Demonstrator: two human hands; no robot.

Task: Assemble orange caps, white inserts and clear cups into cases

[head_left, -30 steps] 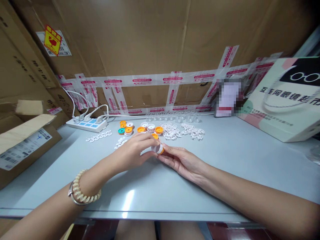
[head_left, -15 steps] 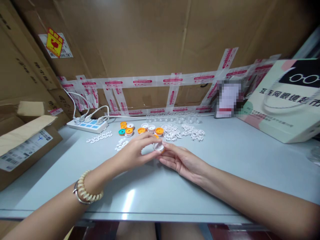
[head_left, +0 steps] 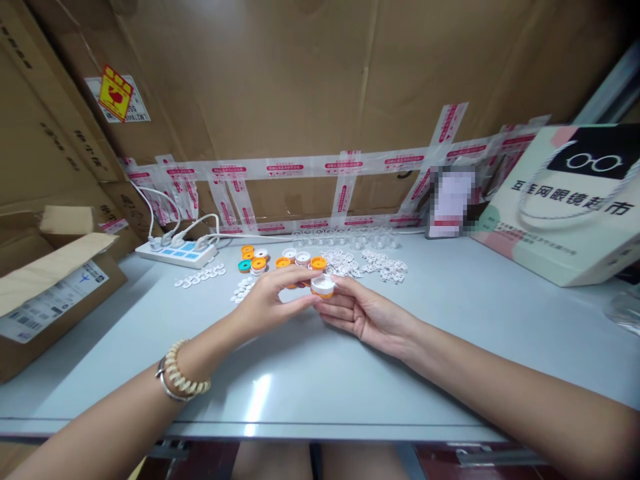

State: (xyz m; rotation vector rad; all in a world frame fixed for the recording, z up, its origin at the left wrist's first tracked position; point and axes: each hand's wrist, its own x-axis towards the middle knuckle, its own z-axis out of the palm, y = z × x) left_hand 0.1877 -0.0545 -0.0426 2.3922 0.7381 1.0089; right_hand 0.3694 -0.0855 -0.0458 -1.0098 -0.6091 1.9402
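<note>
Both my hands meet over the middle of the grey table (head_left: 450, 333) around one small round orange cap with a white insert (head_left: 323, 286). My left hand (head_left: 273, 301) pinches it from the left with thumb and forefinger. My right hand (head_left: 363, 312) holds it from the right at the fingertips. Just behind lie several orange, white and teal caps (head_left: 280, 259), two heaps of small white plastic pieces (head_left: 367, 262) and flat white discs (head_left: 200, 275).
A white power strip (head_left: 175, 251) with plugged cables sits at the back left. An open cardboard box (head_left: 50, 287) stands at the left edge. Small clear cups (head_left: 345, 237) line the taped cardboard wall. A printed paper bag (head_left: 565, 200) lies at the right.
The cap has turned in my fingers so its white face points up, and both hands have risen slightly. The view has tilted a little.
</note>
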